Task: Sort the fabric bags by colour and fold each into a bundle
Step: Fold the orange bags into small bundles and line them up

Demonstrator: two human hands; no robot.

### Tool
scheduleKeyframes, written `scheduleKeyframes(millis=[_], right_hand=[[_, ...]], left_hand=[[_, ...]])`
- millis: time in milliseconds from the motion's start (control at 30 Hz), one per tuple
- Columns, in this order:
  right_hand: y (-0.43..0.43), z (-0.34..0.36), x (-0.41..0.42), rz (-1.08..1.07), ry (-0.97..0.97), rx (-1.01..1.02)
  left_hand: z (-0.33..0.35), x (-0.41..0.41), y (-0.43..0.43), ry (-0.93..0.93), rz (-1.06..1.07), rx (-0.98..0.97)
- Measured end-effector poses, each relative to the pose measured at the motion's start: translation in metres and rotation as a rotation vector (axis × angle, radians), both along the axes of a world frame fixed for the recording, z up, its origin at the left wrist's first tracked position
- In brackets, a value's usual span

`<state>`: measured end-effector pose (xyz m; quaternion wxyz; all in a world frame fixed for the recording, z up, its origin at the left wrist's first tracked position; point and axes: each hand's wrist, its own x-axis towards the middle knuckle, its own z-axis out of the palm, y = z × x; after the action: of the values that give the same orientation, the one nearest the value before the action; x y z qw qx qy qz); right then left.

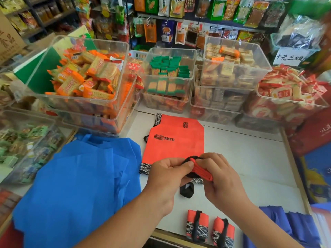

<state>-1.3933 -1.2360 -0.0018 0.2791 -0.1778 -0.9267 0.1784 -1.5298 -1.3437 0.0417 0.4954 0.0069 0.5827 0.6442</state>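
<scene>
Shelves of hanging snack packets (pixel 179 31) fill the top of the frame, clear plastic bins of wrapped biscuits (pixel 86 77) line up below them, and down on the white bench (pixel 250 158) it's all action. Dead centre, the left hand (pixel 168 174) and right hand (pixel 220 178) meet, fingers (pixel 186 166) of both curled tight around a small rolled orange-red and black fabric bag (pixel 200 170). Flat orange-red fabric bags with black lettering (pixel 177 140) lie just behind the hands. A rumpled pile of bright blue fabric bags (pixel 77 176) spreads across the lower left, and two folded orange-red bundles (pixel 190 217) sit side by side at the bottom edge.
</scene>
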Motion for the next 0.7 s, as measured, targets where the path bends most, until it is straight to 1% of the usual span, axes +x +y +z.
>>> scheduleKeyframes(millis=[33, 67, 100, 167, 233, 267, 300, 400, 500, 533, 567, 633, 700], right_hand=[[0.000, 0.000, 0.001, 0.004, -0.012, 0.037], [0.000, 0.000, 0.001, 0.011, -0.025, 0.052], [0.001, 0.001, 0.001, 0.023, -0.040, 0.051], [0.002, 0.002, -0.001, 0.068, -0.095, 0.048], [0.001, 0.004, -0.001, 0.112, -0.153, 0.015], [0.001, 0.004, 0.000, 0.108, -0.160, -0.038], [0.001, 0.003, 0.002, 0.084, -0.153, -0.111], [0.000, 0.003, 0.004, -0.016, -0.095, -0.411], [0.000, 0.012, -0.002, -0.062, 0.008, -0.770], [-0.001, 0.015, -0.002, -0.089, 0.059, -0.883], [-0.002, 0.018, -0.003, -0.115, 0.106, -0.991], [-0.001, 0.022, -0.002, -0.139, 0.172, -1.215], [0.001, 0.021, 0.000, -0.158, 0.216, -1.412]], left_hand=[[0.000, 0.000, 0.000, -0.016, 0.017, -0.005], [-0.003, 0.000, 0.000, 0.012, 0.026, -0.015], [-0.004, 0.002, 0.000, 0.084, 0.030, -0.034], [-0.006, 0.006, 0.000, 0.300, 0.041, -0.058], [-0.009, 0.011, -0.001, 0.507, -0.015, -0.027], [-0.008, 0.011, -0.002, 0.568, -0.059, 0.000], [-0.009, 0.009, -0.002, 0.596, -0.093, 0.027], [-0.012, 0.007, -0.004, 0.637, -0.166, 0.086], [-0.015, 0.007, -0.007, 0.810, -0.343, 0.132], [-0.017, 0.004, -0.008, 0.847, -0.350, 0.138], [-0.020, -0.002, -0.009, 0.872, -0.313, 0.127], [-0.025, -0.011, -0.011, 0.860, -0.226, 0.063], [-0.029, -0.011, -0.012, 0.746, -0.260, 0.036]])
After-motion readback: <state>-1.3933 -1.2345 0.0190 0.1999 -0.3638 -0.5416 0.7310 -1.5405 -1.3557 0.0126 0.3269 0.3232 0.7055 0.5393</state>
